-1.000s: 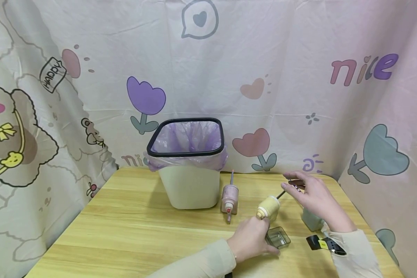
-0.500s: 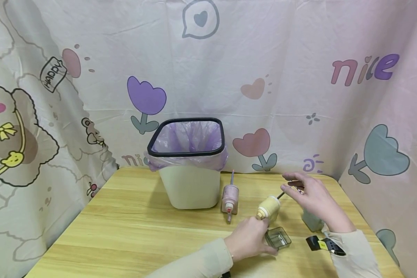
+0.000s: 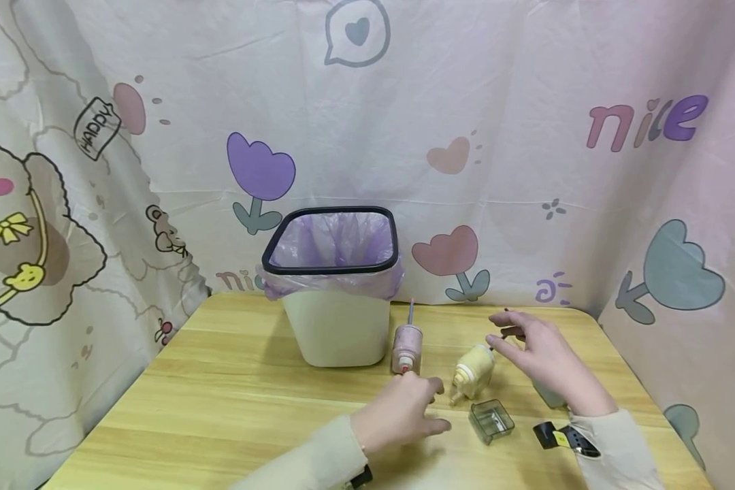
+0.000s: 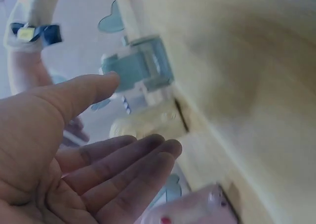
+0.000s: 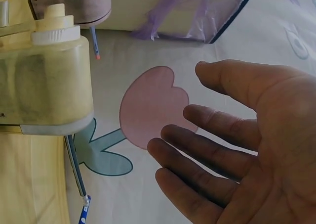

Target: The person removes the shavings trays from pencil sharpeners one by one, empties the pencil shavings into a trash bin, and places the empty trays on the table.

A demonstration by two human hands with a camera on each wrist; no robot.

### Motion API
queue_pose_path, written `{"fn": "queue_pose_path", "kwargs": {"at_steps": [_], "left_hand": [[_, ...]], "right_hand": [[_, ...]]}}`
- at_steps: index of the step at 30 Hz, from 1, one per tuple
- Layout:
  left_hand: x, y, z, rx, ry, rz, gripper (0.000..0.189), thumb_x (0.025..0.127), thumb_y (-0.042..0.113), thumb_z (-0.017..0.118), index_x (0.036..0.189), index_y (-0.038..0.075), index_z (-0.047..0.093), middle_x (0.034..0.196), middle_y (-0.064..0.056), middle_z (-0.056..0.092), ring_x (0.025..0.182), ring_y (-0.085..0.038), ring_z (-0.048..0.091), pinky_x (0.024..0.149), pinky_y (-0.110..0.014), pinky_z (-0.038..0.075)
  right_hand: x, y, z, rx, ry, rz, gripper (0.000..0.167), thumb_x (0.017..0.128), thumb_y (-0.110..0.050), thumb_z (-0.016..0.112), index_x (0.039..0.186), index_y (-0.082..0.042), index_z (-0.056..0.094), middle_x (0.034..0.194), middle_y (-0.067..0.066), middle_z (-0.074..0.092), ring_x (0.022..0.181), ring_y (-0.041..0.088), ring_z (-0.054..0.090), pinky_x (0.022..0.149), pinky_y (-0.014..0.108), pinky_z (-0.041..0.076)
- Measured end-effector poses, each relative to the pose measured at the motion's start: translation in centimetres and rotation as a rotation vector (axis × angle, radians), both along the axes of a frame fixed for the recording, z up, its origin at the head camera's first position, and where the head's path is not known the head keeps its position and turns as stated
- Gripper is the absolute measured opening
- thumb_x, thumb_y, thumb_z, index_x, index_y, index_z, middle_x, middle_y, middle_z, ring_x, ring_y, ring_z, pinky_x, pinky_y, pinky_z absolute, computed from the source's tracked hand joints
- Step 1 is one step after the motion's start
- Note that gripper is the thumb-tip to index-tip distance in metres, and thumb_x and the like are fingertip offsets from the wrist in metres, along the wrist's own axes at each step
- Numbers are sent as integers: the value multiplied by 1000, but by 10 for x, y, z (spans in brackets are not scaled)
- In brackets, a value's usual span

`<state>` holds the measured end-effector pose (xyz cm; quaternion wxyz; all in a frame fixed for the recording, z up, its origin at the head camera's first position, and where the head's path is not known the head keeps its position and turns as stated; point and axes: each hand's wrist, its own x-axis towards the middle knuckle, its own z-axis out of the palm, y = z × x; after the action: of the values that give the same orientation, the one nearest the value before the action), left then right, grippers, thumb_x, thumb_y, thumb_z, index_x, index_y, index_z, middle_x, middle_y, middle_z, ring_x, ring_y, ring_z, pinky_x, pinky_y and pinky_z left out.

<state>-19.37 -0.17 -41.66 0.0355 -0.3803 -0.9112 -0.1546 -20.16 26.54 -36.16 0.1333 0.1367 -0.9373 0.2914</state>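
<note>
Both empty, fingers loosely extended, the left hand [image 3: 398, 412] and right hand [image 3: 542, 354] flank a see-through box [image 3: 480, 425] (contents unclear) and a yellow bottle [image 3: 476, 364] with a dark stick [image 5: 75, 164] protruding, and beyond, a pink bottle [image 3: 407, 340] beside a purple-lined bin [image 3: 337, 330].

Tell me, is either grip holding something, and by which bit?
Nothing is held: the left grip and the right grip are both empty, with the nearby dark pencil untouched.

Yellow sharpener [image 3: 474, 364], pencil [image 5: 75, 167] inserted, open box [image 3: 485, 415] nearby
</note>
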Motion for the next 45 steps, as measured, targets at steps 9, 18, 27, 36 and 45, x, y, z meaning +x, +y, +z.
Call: {"fn": "queue_pose_path", "kwargs": {"at_steps": [9, 18, 27, 36, 45], "left_hand": [[-8, -43, 11, 92, 55, 42, 29, 89, 34, 87, 110, 17, 76, 92, 5, 80, 78, -1, 69, 63, -16, 54], [-13, -79, 20, 234, 67, 94, 26, 92, 27, 84, 113, 14, 78, 98, 0, 82, 87, -12, 77, 75, -27, 64], [-17, -101, 28, 317, 63, 157, 27, 92, 24, 85, 115, 12, 78, 104, -2, 83, 89, -15, 79, 80, -29, 67], [-19, -109, 29, 330, 78, 191, 30, 90, 25, 87, 117, 15, 79, 105, 0, 83, 88, -12, 79, 79, -27, 66], [-22, -113, 29, 297, 81, 214, 32, 90, 26, 86, 118, 15, 79, 107, 0, 83, 89, -13, 78, 80, -28, 66]], "right_hand": [[5, -8, -5, 16, -27, 0, 45, 102, -36, 74, 135, -5, 70, 129, 16, 76, 116, 37, 75, 94, 59, 63], [5, -15, -13, 62, 11, -3, 41, 102, -33, 74, 131, -4, 71, 123, 12, 78, 110, 33, 75, 89, 54, 64], [7, -20, -19, 82, 18, -30, 40, 100, -31, 75, 128, -2, 72, 122, 16, 77, 109, 37, 74, 88, 59, 63], [8, -27, -28, 142, 6, -73, 43, 96, -33, 80, 125, -2, 73, 106, 9, 71, 92, 24, 68, 74, 45, 62], [5, -30, -40, 159, -26, -89, 50, 94, -38, 82, 125, -1, 72, 95, 7, 62, 78, 16, 53, 62, 31, 50]]}}
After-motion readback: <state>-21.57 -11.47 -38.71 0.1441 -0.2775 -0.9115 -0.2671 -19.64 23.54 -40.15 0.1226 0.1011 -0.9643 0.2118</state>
